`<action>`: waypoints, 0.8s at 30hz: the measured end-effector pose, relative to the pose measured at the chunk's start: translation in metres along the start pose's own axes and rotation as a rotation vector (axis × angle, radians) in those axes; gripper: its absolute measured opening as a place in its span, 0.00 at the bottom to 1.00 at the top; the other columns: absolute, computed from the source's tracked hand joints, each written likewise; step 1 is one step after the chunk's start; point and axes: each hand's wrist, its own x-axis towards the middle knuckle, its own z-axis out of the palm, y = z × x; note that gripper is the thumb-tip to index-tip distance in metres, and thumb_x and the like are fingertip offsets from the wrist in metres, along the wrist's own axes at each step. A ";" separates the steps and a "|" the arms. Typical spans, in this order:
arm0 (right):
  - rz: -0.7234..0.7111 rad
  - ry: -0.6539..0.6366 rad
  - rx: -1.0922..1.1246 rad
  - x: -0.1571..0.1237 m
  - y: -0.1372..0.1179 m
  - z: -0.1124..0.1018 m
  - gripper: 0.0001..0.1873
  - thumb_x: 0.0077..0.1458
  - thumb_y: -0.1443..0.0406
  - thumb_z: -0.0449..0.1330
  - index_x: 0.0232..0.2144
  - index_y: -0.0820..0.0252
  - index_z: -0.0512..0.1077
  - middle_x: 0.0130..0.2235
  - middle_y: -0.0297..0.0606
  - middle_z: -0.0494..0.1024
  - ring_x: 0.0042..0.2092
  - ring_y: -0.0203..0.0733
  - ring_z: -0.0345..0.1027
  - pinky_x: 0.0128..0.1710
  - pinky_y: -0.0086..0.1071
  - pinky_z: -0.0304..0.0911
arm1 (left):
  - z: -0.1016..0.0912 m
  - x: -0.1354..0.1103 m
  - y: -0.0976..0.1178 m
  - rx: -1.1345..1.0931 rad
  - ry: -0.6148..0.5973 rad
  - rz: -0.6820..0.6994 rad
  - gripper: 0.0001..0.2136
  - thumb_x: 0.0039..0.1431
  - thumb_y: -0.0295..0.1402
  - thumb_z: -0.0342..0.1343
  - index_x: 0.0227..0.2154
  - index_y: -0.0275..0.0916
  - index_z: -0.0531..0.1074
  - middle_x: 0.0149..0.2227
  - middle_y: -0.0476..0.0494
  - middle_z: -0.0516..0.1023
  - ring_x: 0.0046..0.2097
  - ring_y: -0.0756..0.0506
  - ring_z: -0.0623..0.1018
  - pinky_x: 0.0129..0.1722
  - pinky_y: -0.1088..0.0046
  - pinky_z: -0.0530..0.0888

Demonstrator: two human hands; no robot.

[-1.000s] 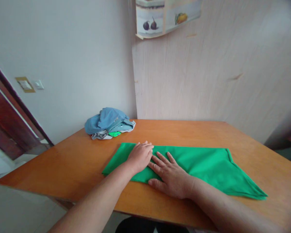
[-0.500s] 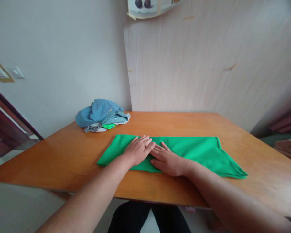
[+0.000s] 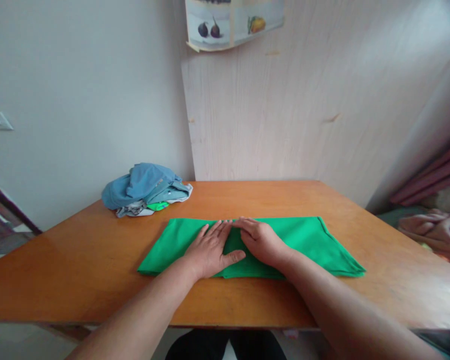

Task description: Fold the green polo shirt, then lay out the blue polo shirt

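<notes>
A green cloth (image 3: 300,245), folded into a long flat strip, lies across the table in front of me. Its right end slants out to a point, and layered edges show there. My left hand (image 3: 210,252) rests flat on the middle of the cloth, fingers spread and thumb stretched to the right. Just right of it, my right hand (image 3: 264,242) lies on the cloth, its leading fingers stretched left toward the far edge and close to my left fingertips. The other right fingers look bent and are partly hidden under the hand. No cloth shows gripped in either hand.
A heap of blue and grey clothes (image 3: 146,187) with a bit of bright green sits at the table's back left. The wooden table (image 3: 97,270) meets the wall behind. Pictures of fruit (image 3: 225,27) hang above. Brown fabric (image 3: 431,227) lies beyond the right edge.
My left hand has flattened, its thumb now apart from the fingers. My right hand has slid toward the cloth's far edge, some fingers now bent. The view has turned slightly right and up.
</notes>
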 end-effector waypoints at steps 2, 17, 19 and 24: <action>0.062 0.023 -0.182 0.000 0.004 0.003 0.27 0.66 0.62 0.49 0.64 0.66 0.64 0.66 0.49 0.65 0.69 0.52 0.51 0.68 0.47 0.48 | 0.000 0.001 0.001 0.022 -0.013 -0.005 0.44 0.59 0.66 0.38 0.71 0.42 0.49 0.72 0.41 0.48 0.73 0.38 0.47 0.69 0.51 0.46; 0.240 -0.236 -0.359 -0.004 0.002 0.012 0.37 0.67 0.49 0.43 0.69 0.66 0.54 0.70 0.49 0.55 0.71 0.52 0.43 0.69 0.48 0.38 | -0.002 0.004 0.003 0.019 -0.076 -0.053 0.48 0.54 0.69 0.42 0.71 0.43 0.49 0.73 0.42 0.44 0.73 0.37 0.45 0.69 0.49 0.44; 0.245 -0.243 -0.343 -0.004 0.003 0.013 0.38 0.67 0.48 0.43 0.70 0.65 0.52 0.71 0.48 0.53 0.71 0.51 0.41 0.69 0.47 0.38 | -0.001 0.005 0.002 0.009 -0.071 -0.045 0.48 0.54 0.69 0.42 0.71 0.44 0.48 0.73 0.43 0.43 0.73 0.36 0.45 0.69 0.48 0.44; 0.260 -0.293 -0.294 0.000 0.006 0.008 0.40 0.66 0.46 0.42 0.70 0.65 0.51 0.72 0.46 0.50 0.72 0.52 0.38 0.69 0.49 0.36 | -0.002 0.005 0.002 -0.009 -0.065 -0.048 0.47 0.54 0.69 0.42 0.71 0.45 0.49 0.73 0.43 0.47 0.73 0.35 0.46 0.69 0.46 0.44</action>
